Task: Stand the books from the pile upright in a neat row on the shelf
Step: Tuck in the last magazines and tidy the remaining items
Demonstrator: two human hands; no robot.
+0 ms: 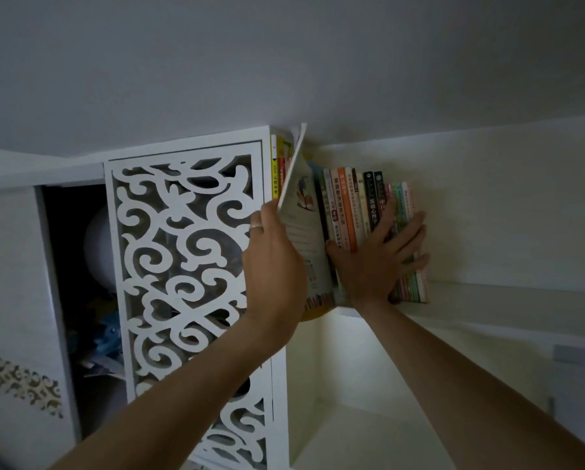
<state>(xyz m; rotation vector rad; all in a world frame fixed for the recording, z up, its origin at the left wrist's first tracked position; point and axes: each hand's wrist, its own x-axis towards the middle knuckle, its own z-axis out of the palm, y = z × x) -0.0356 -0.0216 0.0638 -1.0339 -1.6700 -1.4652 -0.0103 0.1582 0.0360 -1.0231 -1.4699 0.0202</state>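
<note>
A row of upright books (355, 205) stands on a high white shelf (487, 300) close under the ceiling. My right hand (379, 256) lies flat with spread fingers on the spines of the row, thumb at its left end. My left hand (274, 252) grips a large thin book (304, 232) by its lower left edge; the book tilts, its top leaning left, in the gap between the row and a few tall books (279, 164) with yellow and red spines standing against the cabinet side. The pile is not in view.
A white cabinet door (189, 266) with cut-out scrollwork hangs left of the shelf, with a dark open compartment (77, 283) further left. The ceiling (284, 62) sits just above the books. Bare shelf runs to the right of the row. A lower compartment (352, 401) opens beneath.
</note>
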